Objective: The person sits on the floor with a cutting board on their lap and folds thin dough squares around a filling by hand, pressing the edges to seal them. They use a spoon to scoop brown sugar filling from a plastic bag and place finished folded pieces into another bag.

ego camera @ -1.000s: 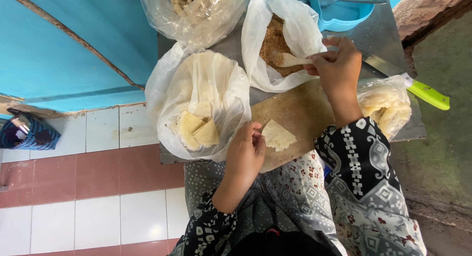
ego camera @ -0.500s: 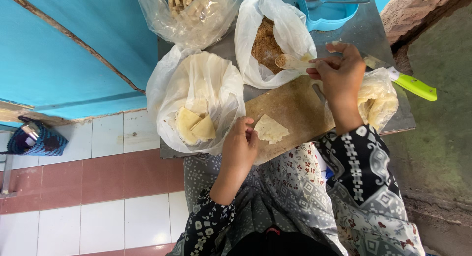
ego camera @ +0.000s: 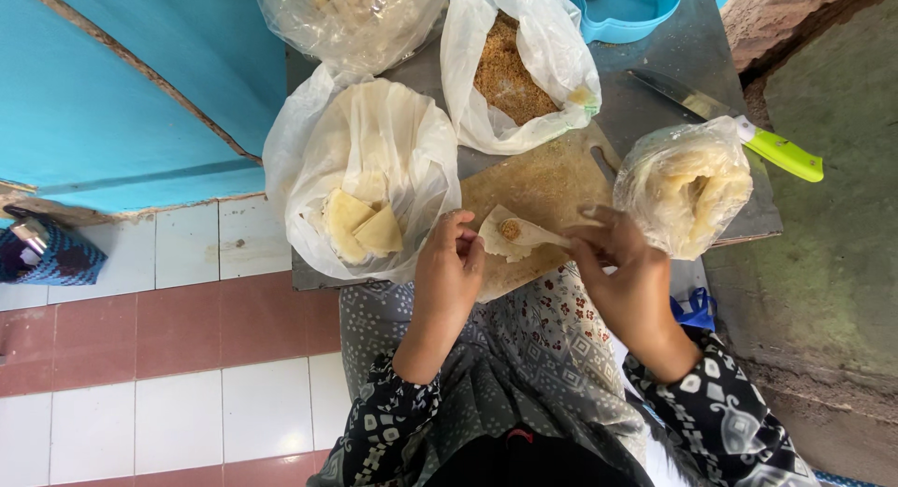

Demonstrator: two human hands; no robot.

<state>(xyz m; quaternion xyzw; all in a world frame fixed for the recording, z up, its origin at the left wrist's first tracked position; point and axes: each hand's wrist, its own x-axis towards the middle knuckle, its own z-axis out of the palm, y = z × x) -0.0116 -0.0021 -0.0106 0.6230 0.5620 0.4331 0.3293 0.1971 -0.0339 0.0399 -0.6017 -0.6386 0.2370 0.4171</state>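
Wrapper (ego camera: 505, 234) with filling lies on board (ego camera: 543, 183) between both hands; left hand (ego camera: 449, 272) fingers pinch its near edge, right hand (ego camera: 622, 281) pinches spoon (ego camera: 552, 236) over it.

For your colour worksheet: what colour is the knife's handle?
Bright lime green; the knife handle shows best in the head view.

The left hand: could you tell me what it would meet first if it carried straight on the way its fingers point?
Probably the pale wrapper with brown filling on the cutting board; the left hand is already touching its edge.

Four clear plastic bags on the table — pale wrappers bag (ego camera: 374, 169), brown crumbs bag (ego camera: 514, 66)
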